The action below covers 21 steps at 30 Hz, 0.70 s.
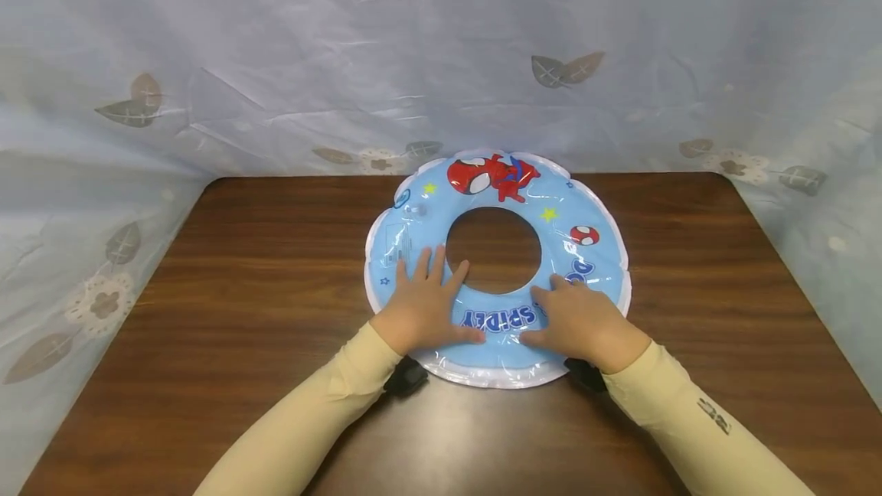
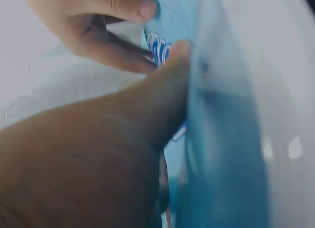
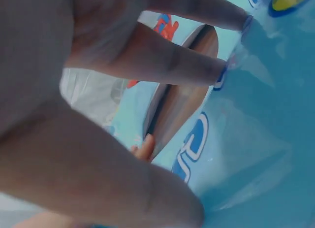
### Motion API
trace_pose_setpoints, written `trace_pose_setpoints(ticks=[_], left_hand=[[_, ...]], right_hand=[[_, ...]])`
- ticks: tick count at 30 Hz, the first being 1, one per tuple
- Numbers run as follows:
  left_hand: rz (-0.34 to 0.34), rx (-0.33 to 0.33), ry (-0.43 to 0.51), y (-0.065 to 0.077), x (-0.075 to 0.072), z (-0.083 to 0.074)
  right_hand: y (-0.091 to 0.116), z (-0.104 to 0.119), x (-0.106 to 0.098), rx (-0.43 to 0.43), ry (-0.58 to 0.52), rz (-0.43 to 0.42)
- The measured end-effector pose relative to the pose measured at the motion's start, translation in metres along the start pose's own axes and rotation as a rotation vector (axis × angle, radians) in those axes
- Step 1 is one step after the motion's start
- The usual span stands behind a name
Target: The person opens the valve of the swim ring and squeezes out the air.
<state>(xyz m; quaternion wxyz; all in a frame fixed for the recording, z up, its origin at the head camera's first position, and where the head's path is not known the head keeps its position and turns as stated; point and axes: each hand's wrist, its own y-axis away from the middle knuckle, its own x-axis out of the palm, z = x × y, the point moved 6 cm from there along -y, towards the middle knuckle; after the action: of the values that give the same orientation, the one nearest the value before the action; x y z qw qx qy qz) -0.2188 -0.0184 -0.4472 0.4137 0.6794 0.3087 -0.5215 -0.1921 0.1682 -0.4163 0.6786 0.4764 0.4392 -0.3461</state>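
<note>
A light-blue inflatable swim ring with a white scalloped edge lies on the table, printed with a red cartoon figure, stars and the word SPIDEY. On its near left part rests my left hand, fingers spread toward the central hole. My right hand touches the near right part beside the lettering, thumb pointing inward. In the left wrist view, the left thumb lies against the ring's puffed surface. The right wrist view has the right fingertips pressing on the shiny blue vinyl.
The brown wood-grain table extends to both sides of the ring. A pale curtain with leaf and flower prints hangs behind the table and along its sides. Dark wrist devices sit under the wrists.
</note>
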Motion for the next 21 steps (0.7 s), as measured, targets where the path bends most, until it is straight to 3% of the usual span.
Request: trace_pose_setpoints(ticks=[3, 6, 10, 21], left_hand=[[-0.012, 0.066, -0.009, 0.005, -0.002, -0.005], [-0.001, 0.166, -0.007, 0.010, -0.003, -0.012], [0.035, 0.237, 0.016, 0.013, -0.003, -0.018], [0.137, 0.190, -0.010, 0.011, 0.000, -0.024]], right_hand=[[-0.004, 0.011, -0.003, -0.091, 0.029, -0.042], [-0.006, 0.018, -0.002, -0.157, 0.030, -0.027], [-0.003, 0.017, -0.001, -0.144, 0.005, 0.036], [0.010, 0.002, 0.007, -0.038, -0.065, 0.164]])
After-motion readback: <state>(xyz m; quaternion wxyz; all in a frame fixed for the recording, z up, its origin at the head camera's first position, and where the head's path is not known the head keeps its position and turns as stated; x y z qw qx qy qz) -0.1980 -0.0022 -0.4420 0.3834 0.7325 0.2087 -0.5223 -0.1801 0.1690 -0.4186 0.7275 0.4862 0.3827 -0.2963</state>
